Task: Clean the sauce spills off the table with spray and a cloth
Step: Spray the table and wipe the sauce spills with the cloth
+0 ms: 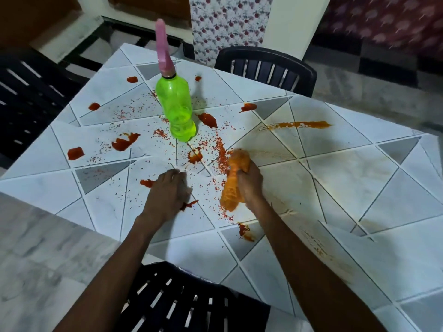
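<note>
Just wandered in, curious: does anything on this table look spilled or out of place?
Red sauce blobs and flakes spatter the table, thickest around the green spray bottle. A long orange smear streaks its far right side. The right hand grips an orange cloth; the left hand rests between spills.

Not much of me to see tbh, just my left hand and right hand, both bare, each with a bare forearm running back from the wrist, the right one a touch blurry.
</note>
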{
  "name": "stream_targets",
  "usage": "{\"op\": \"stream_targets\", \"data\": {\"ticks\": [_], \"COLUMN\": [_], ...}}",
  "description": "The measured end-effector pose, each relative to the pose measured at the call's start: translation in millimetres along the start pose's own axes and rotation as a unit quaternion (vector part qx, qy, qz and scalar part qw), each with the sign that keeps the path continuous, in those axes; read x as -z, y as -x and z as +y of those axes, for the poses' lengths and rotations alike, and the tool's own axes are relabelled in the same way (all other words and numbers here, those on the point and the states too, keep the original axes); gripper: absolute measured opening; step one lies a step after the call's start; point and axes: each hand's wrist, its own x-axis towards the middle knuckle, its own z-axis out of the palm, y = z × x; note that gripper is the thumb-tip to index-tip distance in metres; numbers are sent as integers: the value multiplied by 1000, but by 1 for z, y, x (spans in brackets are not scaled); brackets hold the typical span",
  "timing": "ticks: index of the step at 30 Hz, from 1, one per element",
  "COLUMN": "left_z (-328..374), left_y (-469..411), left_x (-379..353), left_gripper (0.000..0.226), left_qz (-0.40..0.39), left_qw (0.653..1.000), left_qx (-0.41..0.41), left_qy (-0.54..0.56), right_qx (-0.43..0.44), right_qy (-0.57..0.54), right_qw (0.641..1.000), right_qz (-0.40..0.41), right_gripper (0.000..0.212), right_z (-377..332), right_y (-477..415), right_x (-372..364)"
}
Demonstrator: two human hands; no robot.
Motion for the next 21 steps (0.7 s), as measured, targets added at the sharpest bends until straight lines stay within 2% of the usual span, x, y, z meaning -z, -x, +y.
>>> {"op": "stream_targets", "data": {"ticks": [4,7,11,17,19,21], "left_z": [-11,-13,-3,-4,-7,-12], "left_y": [1,3,14,31,37,44], "left_x": [3,3,11,4,0,-5], "left_gripper": [40,42,43,58,65,77], "left_qz": [-4,-12,-5,-35,-41,-43], "left_qw": [1000,999,999,996,996,996], "left_qx": [-17,-31,-51,-75,-64,-74], "left_qy": [0,-3,12,33,47,4], "right_qx": [19,27,65,30,15,-1], "right_qy": [16,36,16,-14,0,4], "right_qw": [998,995,997,999,998,996], "right_qz": [-65,-88,-43,30,65,93], "right_gripper": [38,42,34,44,41,34], "right_z": [-29,-35,-24,26,46,69], "right_y": [-4,6,41,96,116,131], "right_x": [-43,-43,0,88,112,125]}}
